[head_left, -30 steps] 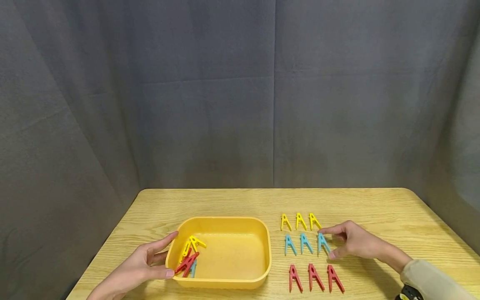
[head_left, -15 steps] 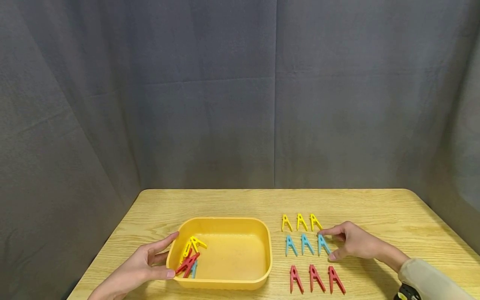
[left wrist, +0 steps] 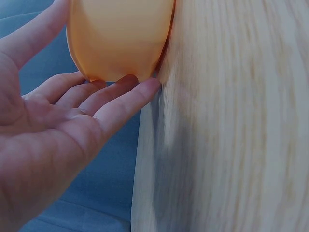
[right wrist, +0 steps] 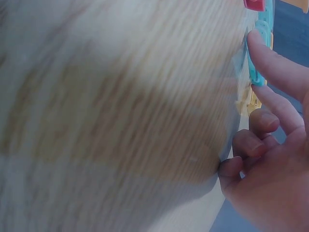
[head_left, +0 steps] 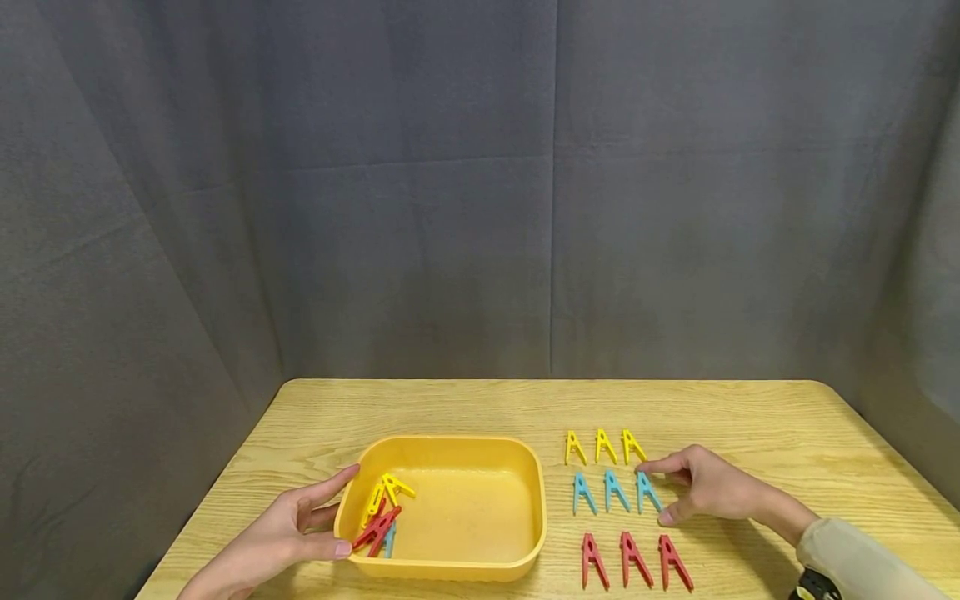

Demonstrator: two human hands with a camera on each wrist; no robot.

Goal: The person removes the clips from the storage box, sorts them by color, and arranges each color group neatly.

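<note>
While the right hand (head_left: 705, 487) rests on the wooden table (head_left: 750, 417) with forefinger and thumb spread either side of a blue clothespin (head_left: 648, 492), the left hand (head_left: 288, 533) steadies a yellow plastic tub (head_left: 450, 571), thumb lying along its near rim and straight fingers set against its outer wall, as the left wrist view confirms. The peg in question is the rightmost of a blue row of three, lying flat between a row of three yellow clothespins (head_left: 600, 446) behind it and three red clothespins (head_left: 633, 560) in front, each row well apart from the next. From the right wrist view the forefinger tip and thumb tip appear to touch the peg's two ends, the remaining fingers curled loosely beneath the palm; whether the pinch has actually closed cannot be told. Judged by its looks, the peg is a light, stiff, moulded plastic piece with a spring, smooth enough to skid on the tabletop if nudged sideways, and in no way fragile. Its two splayed legs seem the sensible place to take hold, squeezed lightly so that the jaws do not gape. Inside the tub, a small heap of yellow, red and blue pegs (head_left: 378, 517) lies against the left wall.
</note>
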